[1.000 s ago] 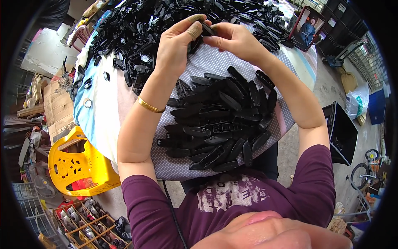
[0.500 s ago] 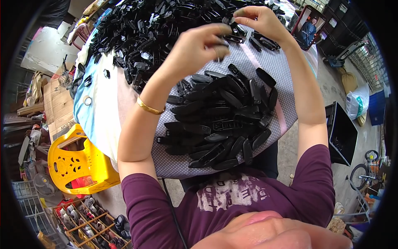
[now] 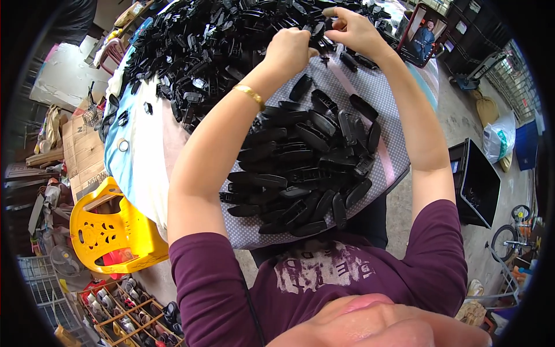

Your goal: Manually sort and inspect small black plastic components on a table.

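A large heap of black plastic pieces (image 3: 196, 52) covers the far part of the table. Closer to my body lies a second, looser pile of long, rounded black pieces (image 3: 306, 139). My left hand (image 3: 289, 51), a gold bangle at its wrist, is closed at the heap's near edge, its fingertips partly hidden. Facing it, my right hand (image 3: 352, 32) has thumb and fingers curled inward. Between the two hands is a small black plastic piece (image 3: 317, 30), which both appear to grip; its exact shape is hard to make out.
A phone (image 3: 422, 36) showing a video stands at the table's far right. A tape roll (image 3: 122, 144) lies on the left of the cloth (image 3: 156, 173). A yellow plastic chair (image 3: 115, 231) stands left, beside a shoe rack (image 3: 127, 315). A black bin (image 3: 477, 182) is on the right.
My left hand has moved up and away from me, closer to my right hand. A black piece now lies at the near pile's far edge, where my left hand was. My right hand has barely shifted.
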Motion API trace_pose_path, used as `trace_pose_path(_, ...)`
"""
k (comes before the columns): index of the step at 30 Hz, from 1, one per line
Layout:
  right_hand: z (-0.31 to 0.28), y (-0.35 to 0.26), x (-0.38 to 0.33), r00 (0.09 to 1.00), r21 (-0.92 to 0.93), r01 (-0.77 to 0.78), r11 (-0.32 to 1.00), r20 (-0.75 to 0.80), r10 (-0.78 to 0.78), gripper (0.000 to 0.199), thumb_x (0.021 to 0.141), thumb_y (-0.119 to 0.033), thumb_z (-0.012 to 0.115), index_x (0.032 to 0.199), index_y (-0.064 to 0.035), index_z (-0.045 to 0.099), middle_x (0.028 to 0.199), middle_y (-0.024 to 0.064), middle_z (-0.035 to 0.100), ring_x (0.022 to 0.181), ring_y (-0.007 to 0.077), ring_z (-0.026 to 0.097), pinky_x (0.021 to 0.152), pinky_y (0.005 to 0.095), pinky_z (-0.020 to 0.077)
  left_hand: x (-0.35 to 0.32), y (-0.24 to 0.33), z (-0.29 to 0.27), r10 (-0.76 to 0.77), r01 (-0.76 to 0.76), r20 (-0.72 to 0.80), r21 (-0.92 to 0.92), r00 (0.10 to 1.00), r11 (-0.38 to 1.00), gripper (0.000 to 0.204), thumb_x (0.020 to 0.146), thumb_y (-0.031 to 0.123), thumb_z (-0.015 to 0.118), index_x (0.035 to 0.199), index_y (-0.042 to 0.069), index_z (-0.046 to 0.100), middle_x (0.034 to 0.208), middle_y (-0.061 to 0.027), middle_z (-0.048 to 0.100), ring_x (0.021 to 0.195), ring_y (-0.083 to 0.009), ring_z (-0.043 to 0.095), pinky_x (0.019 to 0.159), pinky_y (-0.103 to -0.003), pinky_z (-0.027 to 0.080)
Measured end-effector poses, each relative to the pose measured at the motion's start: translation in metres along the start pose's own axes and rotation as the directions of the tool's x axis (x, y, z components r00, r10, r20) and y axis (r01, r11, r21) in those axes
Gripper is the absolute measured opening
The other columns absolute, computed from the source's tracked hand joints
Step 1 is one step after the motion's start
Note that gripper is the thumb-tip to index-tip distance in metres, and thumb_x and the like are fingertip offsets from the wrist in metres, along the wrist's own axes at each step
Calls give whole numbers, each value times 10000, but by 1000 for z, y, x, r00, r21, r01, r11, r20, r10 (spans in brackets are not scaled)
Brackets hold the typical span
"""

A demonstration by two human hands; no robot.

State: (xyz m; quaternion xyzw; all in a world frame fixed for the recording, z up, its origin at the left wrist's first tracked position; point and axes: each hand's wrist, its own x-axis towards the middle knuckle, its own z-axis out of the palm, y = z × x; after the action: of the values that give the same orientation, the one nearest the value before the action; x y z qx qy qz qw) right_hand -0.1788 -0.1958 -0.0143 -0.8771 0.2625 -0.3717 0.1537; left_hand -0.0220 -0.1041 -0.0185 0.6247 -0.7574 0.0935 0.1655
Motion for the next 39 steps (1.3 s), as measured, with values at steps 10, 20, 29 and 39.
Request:
trace_pose_path(10, 22, -49, -9, 981, 798, -122, 590, 4, 196, 259, 781, -106, 639, 1012, -2, 585, 823, 62, 627, 717, 94, 586, 635, 208, 479, -27, -14, -15, -344, 292, 62, -682, 937, 671, 379, 732, 99, 588, 1085, -31, 544, 871, -157, 613, 800, -253, 579, 726, -313, 457)
trace_pose_path(20, 47, -64, -21, 999, 633, -52, 772, 35, 38, 263, 788, -32, 620, 1038, 39, 579, 953, 86, 620, 862, 119, 593, 795, 228, 484, -63, -18, -35, -337, 371, 327, -926, 883, 72, 483, 790, 46, 590, 1230, 3, 395, 952, -57, 572, 812, -83, 532, 661, -199, 419)
trace_pose_path(29, 29, -86, -23, 984, 542, 120, 832, -173, -29, 251, 790, -31, 617, 1037, 4, 592, 959, 85, 623, 860, 125, 597, 760, 233, 491, -69, -16, -45, -267, 385, 427, -902, 864, -197, 250, 780, 49, 556, 1015, -35, 535, 799, -46, 567, 696, -96, 523, 592, -202, 423)
trace_pose_path(39, 28, -78, -24, 998, 539, -10, 842, 63, -29, 310, 780, -39, 619, 1077, 25, 561, 976, 99, 613, 883, 147, 601, 813, 253, 487, -65, -12, -41, -277, 128, 160, -983, 948, -131, 380, 775, -7, 587, 1131, -72, 469, 952, -117, 571, 840, -185, 598, 788, -281, 512)
